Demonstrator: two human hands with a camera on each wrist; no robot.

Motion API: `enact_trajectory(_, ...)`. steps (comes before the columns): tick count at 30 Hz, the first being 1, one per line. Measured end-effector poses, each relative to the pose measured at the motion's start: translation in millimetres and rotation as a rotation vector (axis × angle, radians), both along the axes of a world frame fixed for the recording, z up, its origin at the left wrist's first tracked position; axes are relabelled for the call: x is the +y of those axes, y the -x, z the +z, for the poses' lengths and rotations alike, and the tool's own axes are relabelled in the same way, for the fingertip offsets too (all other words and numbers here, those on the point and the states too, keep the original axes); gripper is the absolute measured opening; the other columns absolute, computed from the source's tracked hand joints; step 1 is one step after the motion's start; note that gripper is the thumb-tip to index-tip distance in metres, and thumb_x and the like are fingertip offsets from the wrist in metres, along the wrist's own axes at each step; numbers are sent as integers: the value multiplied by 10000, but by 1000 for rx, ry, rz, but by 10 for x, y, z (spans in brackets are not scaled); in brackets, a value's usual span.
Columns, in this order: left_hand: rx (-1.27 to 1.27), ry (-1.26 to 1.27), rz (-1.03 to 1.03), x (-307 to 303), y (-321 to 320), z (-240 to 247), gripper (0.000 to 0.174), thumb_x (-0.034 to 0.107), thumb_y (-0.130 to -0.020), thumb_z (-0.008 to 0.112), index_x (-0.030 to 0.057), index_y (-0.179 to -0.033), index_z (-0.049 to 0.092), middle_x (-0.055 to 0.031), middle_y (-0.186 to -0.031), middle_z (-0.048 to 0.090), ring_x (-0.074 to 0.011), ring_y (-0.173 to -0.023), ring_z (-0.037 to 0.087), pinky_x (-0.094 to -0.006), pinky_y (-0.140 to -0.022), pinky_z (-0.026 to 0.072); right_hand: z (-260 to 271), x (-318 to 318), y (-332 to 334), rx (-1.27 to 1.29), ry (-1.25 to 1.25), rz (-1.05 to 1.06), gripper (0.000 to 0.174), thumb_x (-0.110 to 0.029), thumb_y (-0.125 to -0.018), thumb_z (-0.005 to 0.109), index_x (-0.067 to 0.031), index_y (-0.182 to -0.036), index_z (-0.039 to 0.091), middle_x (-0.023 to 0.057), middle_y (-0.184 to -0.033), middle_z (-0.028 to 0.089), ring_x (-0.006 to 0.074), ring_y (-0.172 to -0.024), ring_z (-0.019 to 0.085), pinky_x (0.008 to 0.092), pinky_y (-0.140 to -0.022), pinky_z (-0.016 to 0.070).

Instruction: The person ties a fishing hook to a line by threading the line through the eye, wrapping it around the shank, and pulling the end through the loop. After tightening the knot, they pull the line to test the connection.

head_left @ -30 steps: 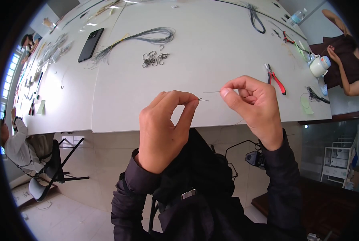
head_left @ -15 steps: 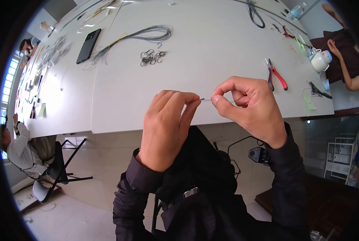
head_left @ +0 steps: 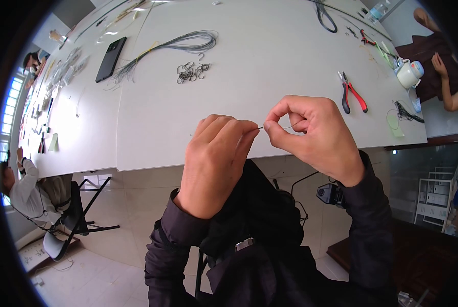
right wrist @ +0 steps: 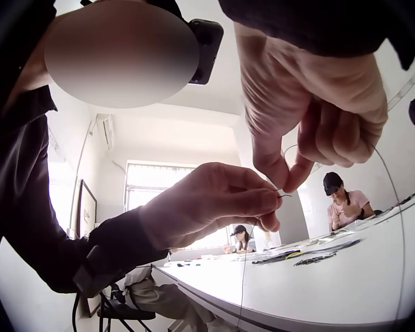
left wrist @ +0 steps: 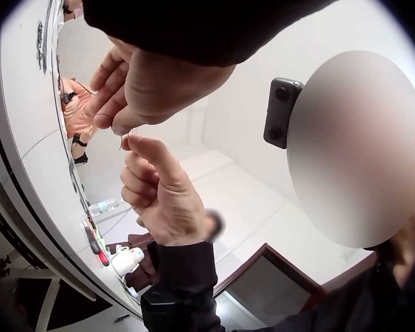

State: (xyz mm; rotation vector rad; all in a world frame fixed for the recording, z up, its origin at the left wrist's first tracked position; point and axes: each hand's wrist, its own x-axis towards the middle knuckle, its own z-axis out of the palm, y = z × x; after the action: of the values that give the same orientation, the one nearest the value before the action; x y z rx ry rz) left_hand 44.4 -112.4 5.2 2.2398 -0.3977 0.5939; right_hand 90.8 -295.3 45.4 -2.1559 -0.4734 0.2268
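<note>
Over the desk [head_left: 157, 117], left hand [head_left: 211, 163] and right hand [head_left: 318, 135] pinch close together. White jug [head_left: 408, 77], can't see inside. Right's fingers hold thin line [right wrist: 402, 242], long droop only in right wrist view; left's grip a tiny dark bit [head_left: 261, 128].

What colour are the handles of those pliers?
Red and black, clearest in the head view.

So the white surface [head_left: 162, 117] has a black phone [head_left: 111, 59] lying just left of a bundle of grey strands [head_left: 188, 42] with a yellow tie round it. Little pile of dark hooks [head_left: 190, 72] right below that, and red-and-black pliers [head_left: 352, 93] over on the right.
</note>
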Motion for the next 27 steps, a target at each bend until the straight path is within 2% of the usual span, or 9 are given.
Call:
enact_trajectory(4, -10, 21, -8, 12, 4, 15, 140, -57, -768, 759, 3, -881, 704, -103, -826, 699, -245, -778, 667, -319, -687, 522, -57, -20, -32, 75, -72, 0, 208, -190, -854, 689, 17, -860, 673, -31, -516, 316, 54, -491, 282, 269, -465, 250)
enact_trajectory(10, -38, 20, -9, 8, 1, 6, 148, -62, -762, 762, 5, -883, 710, -99, -819, 698, -239, -775, 665, -315, -681, 519, -177, -55, -106, 270, -190, 87, 289, -241, -926, 653, 44, -889, 677, -58, -551, 441, 24, -506, 349, 240, -459, 273)
enact_trajectory(13, -47, 15, -11, 12, 0, 10, 147, -61, -762, 763, 7, -882, 712, -98, -817, 698, -237, -774, 665, -314, -674, 518, -126, -61, -122, 392, -158, 109, 264, -213, -968, 619, 44, -949, 677, 1, -816, 651, 33, -738, 551, 198, -678, 443)
enact_trajectory(17, -48, 20, -8, 19, -9, 16, 144, -59, -762, 764, 10, -878, 714, -96, -811, 695, -234, -767, 663, -311, -668, 516, -172, -67, -152, 381, -190, 89, 270, -220, -979, 611, 41, -954, 675, 15, -857, 675, 43, -771, 580, 197, -726, 463)
enact_trajectory(23, -60, 30, -5, 16, -19, 14, 136, -57, -763, 765, 7, -869, 709, -94, -799, 688, -232, -756, 657, -311, -666, 515, -44, -45, -129, 505, -157, 71, 241, -205, -979, 623, 30, -974, 676, -4, -839, 668, 21, -764, 566, 189, -726, 453)
enact_trajectory(27, -70, 35, -4, 13, -21, 12, 134, -58, -762, 765, 6, -864, 706, -96, -800, 688, -232, -757, 658, -310, -667, 515, -95, -41, -135, 496, -200, 77, 229, -200, -978, 632, 24, -982, 679, -3, -847, 671, 13, -780, 573, 182, -726, 451)
